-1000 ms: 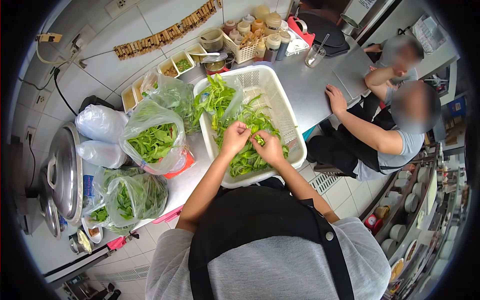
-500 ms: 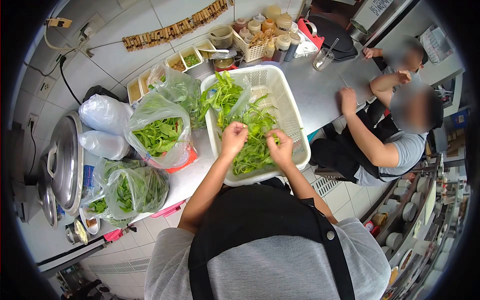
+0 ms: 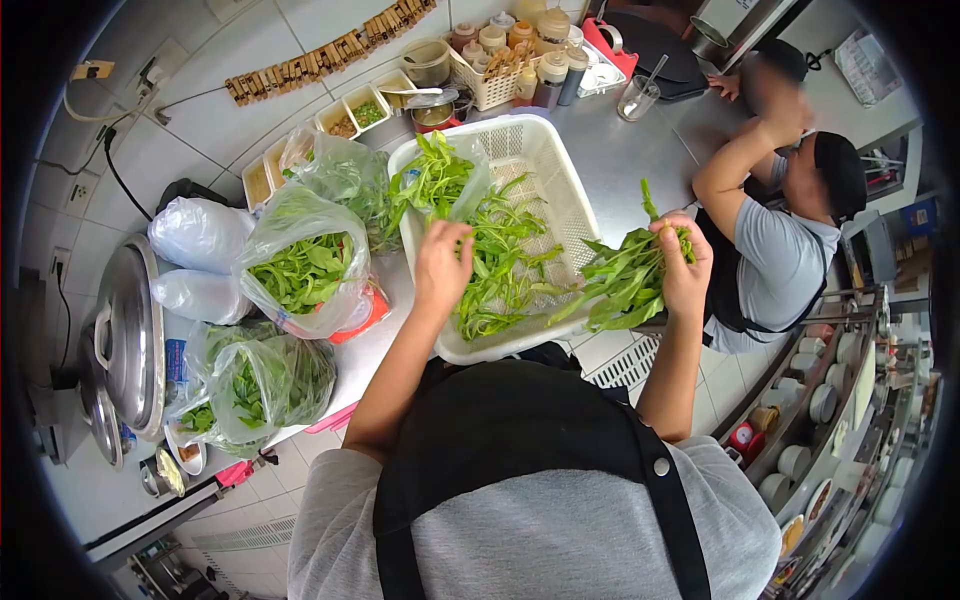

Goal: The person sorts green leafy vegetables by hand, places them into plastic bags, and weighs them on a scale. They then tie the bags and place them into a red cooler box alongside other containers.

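My right hand [image 3: 686, 268] is closed around the stems of a bunch of leafy greens [image 3: 625, 277]. It holds the bunch up past the right rim of a white plastic basket [image 3: 572, 195], leaves hanging to the left and cut stems pointing up. Over the basket's left side is my left hand [image 3: 443, 265], fingers slightly curled and apart, with nothing visible in it. Loose green stems and leaves [image 3: 500, 270] lie in the basket beside it. At the basket's upper left, more greens [image 3: 437, 180] stick out of a clear plastic bag [image 3: 478, 185].
Left of the basket stand open bags of greens [image 3: 300, 270], [image 3: 255, 385] on the steel counter [image 3: 640, 150]. Large metal lids [image 3: 135, 340] lean at far left. Sauce bottles [image 3: 550, 75] and small tubs [image 3: 368, 108] line the wall. Two people sit at the right, near a glass [image 3: 638, 98].
My right hand has moved right and up out of the basket, carrying a bunch of greens. My left hand has shifted slightly left. The nearer person has raised an arm.
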Action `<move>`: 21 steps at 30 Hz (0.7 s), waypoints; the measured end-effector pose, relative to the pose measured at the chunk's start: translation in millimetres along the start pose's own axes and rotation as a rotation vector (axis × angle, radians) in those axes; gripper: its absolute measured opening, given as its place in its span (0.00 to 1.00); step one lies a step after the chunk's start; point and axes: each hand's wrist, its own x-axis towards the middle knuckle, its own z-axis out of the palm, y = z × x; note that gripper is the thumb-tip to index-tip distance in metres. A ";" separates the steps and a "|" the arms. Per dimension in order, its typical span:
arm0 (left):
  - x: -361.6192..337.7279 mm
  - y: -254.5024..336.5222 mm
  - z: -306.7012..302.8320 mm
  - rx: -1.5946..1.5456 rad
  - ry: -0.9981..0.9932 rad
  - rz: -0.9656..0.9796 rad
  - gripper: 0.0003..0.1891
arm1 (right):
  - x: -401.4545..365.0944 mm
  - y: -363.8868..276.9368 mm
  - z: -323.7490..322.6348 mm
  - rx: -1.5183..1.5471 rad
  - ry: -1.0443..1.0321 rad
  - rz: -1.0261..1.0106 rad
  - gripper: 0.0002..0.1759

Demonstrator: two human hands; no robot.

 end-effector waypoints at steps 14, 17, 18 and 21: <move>-13.6 26.2 13.2 0.371 -1.086 0.025 0.11 | -10.2 -0.7 -0.2 0.049 -0.102 0.079 0.07; 8.5 35.0 32.1 0.353 -0.782 0.038 0.08 | -10.6 -1.2 3.6 0.023 -0.117 0.086 0.07; 16.0 33.4 39.8 0.293 -0.624 0.059 0.08 | -10.6 -0.7 5.7 0.025 -0.120 0.084 0.07; 24.7 9.9 66.8 0.583 -0.563 0.247 0.13 | -10.5 -1.7 11.8 0.064 -0.147 0.087 0.06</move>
